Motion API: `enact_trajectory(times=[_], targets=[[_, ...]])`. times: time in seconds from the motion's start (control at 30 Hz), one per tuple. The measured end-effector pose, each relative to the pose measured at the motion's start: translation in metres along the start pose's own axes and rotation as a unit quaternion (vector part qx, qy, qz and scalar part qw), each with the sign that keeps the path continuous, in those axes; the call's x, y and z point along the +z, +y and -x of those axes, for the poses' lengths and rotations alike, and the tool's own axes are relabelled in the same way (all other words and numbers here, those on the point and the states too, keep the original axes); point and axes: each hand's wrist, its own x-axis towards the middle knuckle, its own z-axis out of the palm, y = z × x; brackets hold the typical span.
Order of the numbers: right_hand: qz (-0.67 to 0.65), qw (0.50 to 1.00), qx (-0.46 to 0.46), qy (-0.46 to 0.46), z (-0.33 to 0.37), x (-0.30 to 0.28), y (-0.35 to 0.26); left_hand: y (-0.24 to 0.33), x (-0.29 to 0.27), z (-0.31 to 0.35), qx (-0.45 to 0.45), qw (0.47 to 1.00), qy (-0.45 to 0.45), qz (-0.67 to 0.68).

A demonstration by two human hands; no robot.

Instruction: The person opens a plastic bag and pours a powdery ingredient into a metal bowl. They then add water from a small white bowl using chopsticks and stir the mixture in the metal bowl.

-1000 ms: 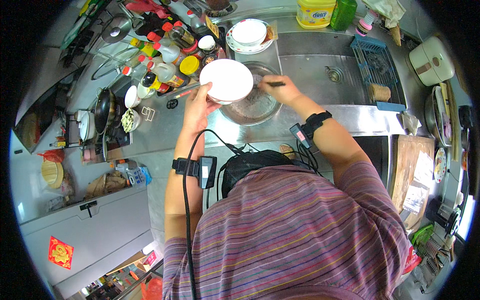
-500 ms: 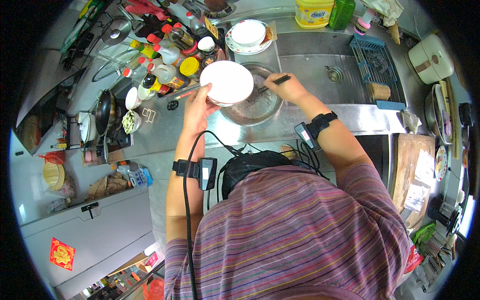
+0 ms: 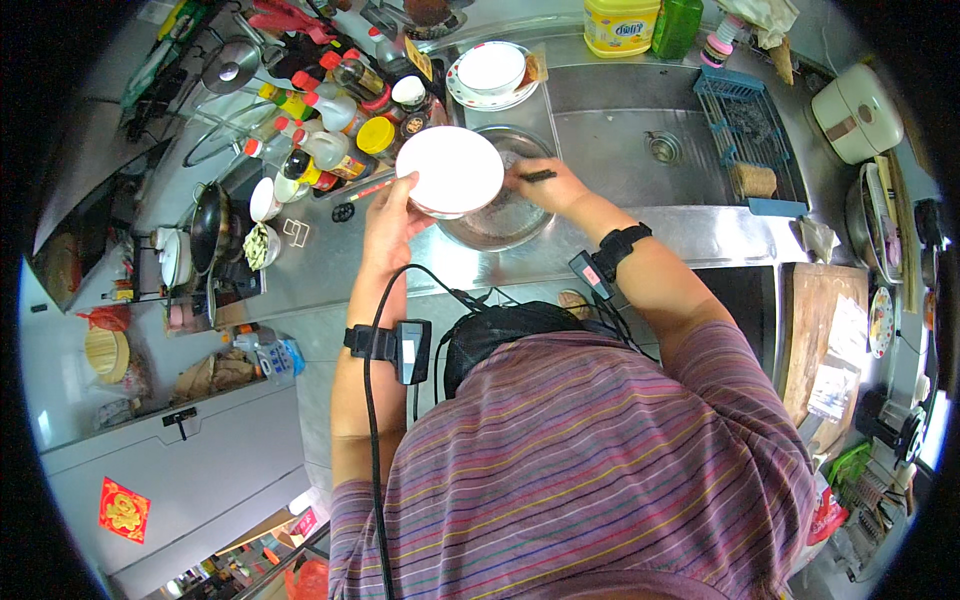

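Observation:
My left hand (image 3: pixel 388 228) grips a white bowl (image 3: pixel 450 170) by its left rim, thumb over the edge. The bowl is held above the left part of a round metal basin (image 3: pixel 512 220) on the counter. Closed around dark chopsticks (image 3: pixel 540 175), my right hand (image 3: pixel 556 192) is over the basin, close to the bowl's right side. The lower ends of the chopsticks are hidden, and I cannot tell whether they touch the bowl. Part of the basin is covered by the bowl and my right hand.
Sauce bottles and jars (image 3: pixel 330 150) crowd the counter on the left, near a black pan (image 3: pixel 210 225). Stacked dishes (image 3: pixel 492 70) stand behind the basin. To the right are a sink (image 3: pixel 610 150), a blue rack (image 3: pixel 745 120) and a white cooker (image 3: pixel 858 115).
My right hand has moved left with the chopsticks, closer to the bowl. My left hand still holds the bowl in nearly the same place.

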Motion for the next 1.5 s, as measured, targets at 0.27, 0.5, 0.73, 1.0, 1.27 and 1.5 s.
enact_trajectory(times=[0.27, 0.5, 0.73, 1.0, 1.27, 1.5], targets=[[-0.001, 0.991, 0.086, 0.107, 0.0, 0.007, 0.01, -0.006, -0.004, 0.001, -0.008, 1.0, -0.008, 0.002], [0.101, 0.994, 0.03, 0.026, 0.011, -0.013, -0.012, -0.006, -0.002, -0.003, -0.01, 0.999, -0.03, 0.03], [0.123, 0.992, 0.02, 0.005, 0.025, -0.009, -0.009, -0.009, -0.002, -0.006, -0.006, 0.999, -0.026, 0.024], [0.019, 0.997, 0.023, 0.067, -0.001, 0.019, -0.01, -0.007, -0.005, -0.008, -0.013, 0.999, -0.036, 0.035], [-0.04, 0.981, -0.178, -0.072, 0.01, 0.04, -0.007, -0.002, -0.007, -0.007, -0.004, 0.998, -0.03, 0.049], [0.001, 0.997, 0.02, 0.076, -0.003, 0.015, 0.01, -0.002, -0.012, -0.009, -0.006, 0.999, -0.016, 0.034]])
